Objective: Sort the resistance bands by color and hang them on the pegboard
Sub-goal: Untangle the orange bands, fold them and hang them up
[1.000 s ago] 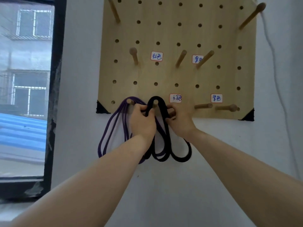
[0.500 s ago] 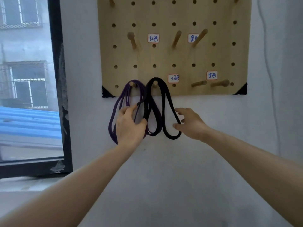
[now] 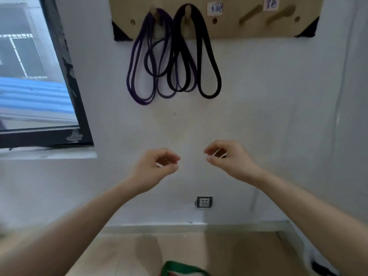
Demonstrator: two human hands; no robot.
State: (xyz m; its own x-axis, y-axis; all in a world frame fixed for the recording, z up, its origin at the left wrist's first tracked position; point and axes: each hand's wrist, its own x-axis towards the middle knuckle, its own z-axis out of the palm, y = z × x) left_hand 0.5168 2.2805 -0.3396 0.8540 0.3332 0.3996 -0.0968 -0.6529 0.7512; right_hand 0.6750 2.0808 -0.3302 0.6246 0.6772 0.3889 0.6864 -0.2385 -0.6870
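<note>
Noting hand state first: left hand (image 3: 154,168) and right hand (image 3: 229,161) hang in mid-air before the wall, fingers loosely curled, thumbs near the fingertips, nothing held in either; the two hands are near each other but apart. At 12 o'clock of the view, the purple bands (image 3: 130,76) drape from one peg on the lower edge of the pegboard (image 3: 229,26), and the black bands (image 3: 209,95) from the next peg toward 3 o'clock; their loops overlap where they hang together. Two bare pegs (image 3: 251,13) stand further toward 3 o'clock, under labels too blurred for us to read. The next item, we judge, is the green band (image 3: 179,266), only partly in view at 6 o'clock on the floor, well below both hands: roughly 6 o'clock from the left hand, 7 o'clock from the right. A reddish bit shows beside it; we cannot tell what it is. Handling estimate: light, limp, stretchy rubber, not fragile, slightly grippy. It will sag and fold rather than hold shape, and may drag a tangled neighbour along. We would pinch it at the top of one loop, lift until it hangs free, then spread the loop with the second hand to slip it over a peg.
</note>
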